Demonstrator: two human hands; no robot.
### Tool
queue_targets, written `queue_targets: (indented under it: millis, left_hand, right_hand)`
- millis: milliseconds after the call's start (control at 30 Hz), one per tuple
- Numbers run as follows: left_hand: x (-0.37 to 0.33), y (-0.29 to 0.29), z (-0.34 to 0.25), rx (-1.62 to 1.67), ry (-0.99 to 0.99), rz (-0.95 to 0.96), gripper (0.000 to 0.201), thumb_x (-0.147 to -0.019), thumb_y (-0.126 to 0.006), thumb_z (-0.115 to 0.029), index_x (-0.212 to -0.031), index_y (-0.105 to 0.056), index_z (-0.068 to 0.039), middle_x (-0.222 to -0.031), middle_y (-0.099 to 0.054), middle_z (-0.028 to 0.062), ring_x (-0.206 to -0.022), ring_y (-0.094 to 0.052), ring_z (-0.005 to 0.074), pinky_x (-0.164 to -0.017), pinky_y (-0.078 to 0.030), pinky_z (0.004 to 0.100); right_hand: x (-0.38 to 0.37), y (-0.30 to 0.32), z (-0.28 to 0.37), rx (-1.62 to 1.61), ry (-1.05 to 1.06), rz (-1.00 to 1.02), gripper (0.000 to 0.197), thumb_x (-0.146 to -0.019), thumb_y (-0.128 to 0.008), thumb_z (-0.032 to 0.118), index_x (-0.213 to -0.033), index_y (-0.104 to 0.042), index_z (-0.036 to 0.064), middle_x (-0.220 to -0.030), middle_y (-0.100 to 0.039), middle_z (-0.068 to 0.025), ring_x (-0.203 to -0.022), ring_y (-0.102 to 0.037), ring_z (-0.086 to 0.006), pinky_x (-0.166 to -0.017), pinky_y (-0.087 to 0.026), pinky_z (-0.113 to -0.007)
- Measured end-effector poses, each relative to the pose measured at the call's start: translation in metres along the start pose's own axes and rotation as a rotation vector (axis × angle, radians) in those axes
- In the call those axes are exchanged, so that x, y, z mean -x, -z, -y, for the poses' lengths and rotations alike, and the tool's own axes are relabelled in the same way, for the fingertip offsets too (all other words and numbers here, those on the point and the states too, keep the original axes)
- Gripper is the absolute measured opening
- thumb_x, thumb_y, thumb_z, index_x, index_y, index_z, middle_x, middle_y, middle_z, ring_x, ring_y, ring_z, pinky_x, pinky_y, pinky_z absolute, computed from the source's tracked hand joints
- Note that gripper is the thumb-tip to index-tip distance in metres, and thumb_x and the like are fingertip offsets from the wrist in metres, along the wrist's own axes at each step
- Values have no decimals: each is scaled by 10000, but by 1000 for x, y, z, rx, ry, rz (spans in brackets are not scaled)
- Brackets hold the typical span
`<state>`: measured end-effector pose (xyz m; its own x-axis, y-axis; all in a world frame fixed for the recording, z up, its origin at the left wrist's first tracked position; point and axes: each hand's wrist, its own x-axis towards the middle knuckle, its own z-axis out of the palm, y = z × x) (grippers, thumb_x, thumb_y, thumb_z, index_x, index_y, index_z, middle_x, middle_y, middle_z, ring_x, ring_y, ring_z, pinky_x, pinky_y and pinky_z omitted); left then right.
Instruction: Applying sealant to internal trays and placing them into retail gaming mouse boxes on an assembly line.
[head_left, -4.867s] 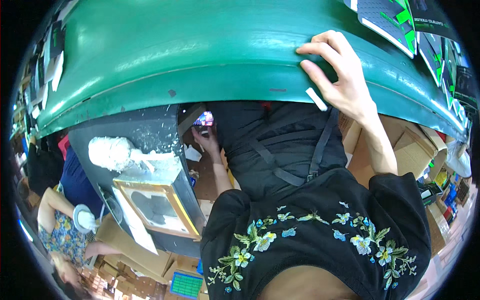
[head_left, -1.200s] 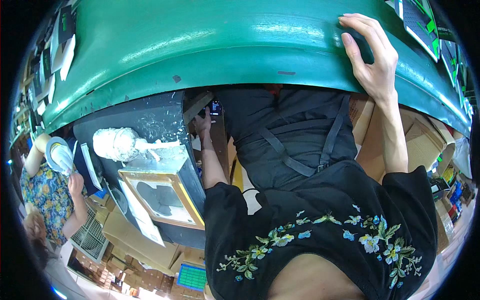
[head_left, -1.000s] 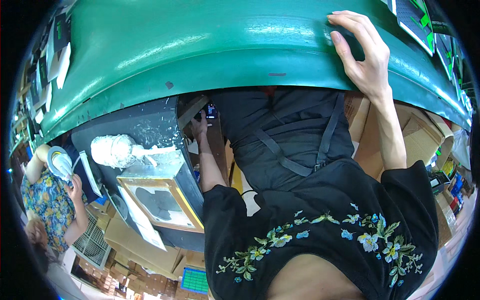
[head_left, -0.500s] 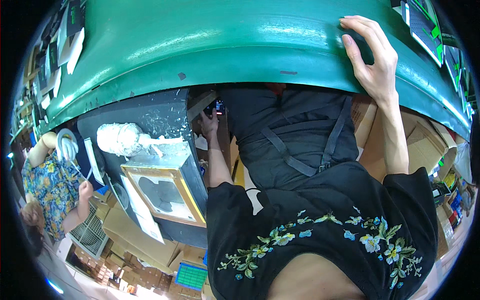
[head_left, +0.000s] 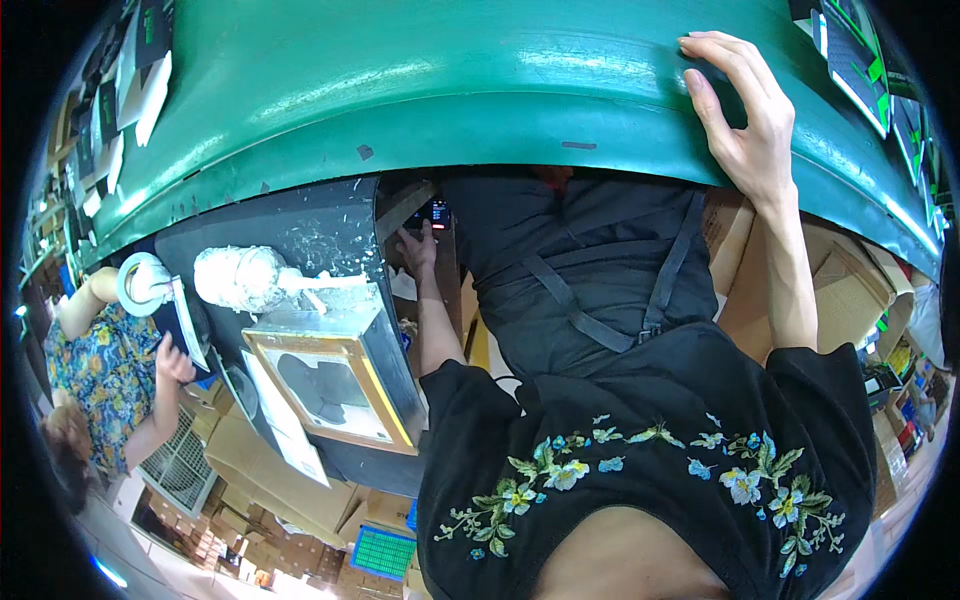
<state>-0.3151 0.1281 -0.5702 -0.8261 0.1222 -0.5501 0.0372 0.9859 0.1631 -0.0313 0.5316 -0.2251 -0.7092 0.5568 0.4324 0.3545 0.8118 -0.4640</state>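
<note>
My left hand is low, below the edge of the green tabletop and beside the dark cabinet. Its fingers close on a small black device with a lit screen, phone-like in look; part of the grip is in shadow. My right hand rests on the tabletop near its front edge. Its fingers are loosely bent, thumb and forefinger apart, with nothing between them.
A white-wrapped bundle and a framed box are on the dark cabinet to the left. Beyond it, a person in a flowered top handles a white ring-shaped roll. Black-and-green packages lie far right; cartons stand below.
The person at the left has turned and shifted the ring-shaped roll, and their lower hand has moved up. My left hand shifts only slightly with the device; my right hand keeps its place.
</note>
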Motion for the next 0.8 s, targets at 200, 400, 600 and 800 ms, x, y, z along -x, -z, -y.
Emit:
queue_targets:
  millis: [200, 400, 600, 800]
  left_hand:
    - [1, -3, 8, -73, -56, 38, 862, -897, -547, -594, -1540, -171, -163, -1474, -278, 349, -1340, -361, 501, -1101, -344, 510]
    - [6, 1, 4, -26, -51, 9, 847, -902, -505, -621, -1540, -164, -181, -1490, -263, 354, -1364, -321, 509, -1101, -344, 518]
    - [6, 3, -6, -54, -26, 55, 851, -898, -511, -621, -1544, -153, -199, -1504, -242, 350, -1378, -302, 502, -1108, -331, 521]
    - [-4, 6, 1, -13, -45, 77, 865, -894, -517, -620, -1541, -157, -174, -1509, -247, 338, -1389, -289, 490, -1103, -336, 520]
  right_hand:
    - [-1, -2, -3, -17, 22, -38, 241, -837, -704, 45, -1074, -672, 18, -1041, -668, -134, -996, -641, -280, -874, -502, -344]
    - [1, -3, -2, -20, 22, -38, 241, -835, -702, 37, -1073, -672, 16, -1040, -667, -136, -996, -641, -281, -874, -504, -343]
    - [0, -1, -3, -4, 32, -29, 241, -830, -706, 37, -1068, -672, 13, -1037, -666, -139, -998, -640, -287, -873, -506, -347]
    - [0, -3, -5, -8, 41, -34, 234, -828, -709, 39, -1057, -673, 11, -1029, -665, -138, -998, -641, -289, -871, -506, -351]
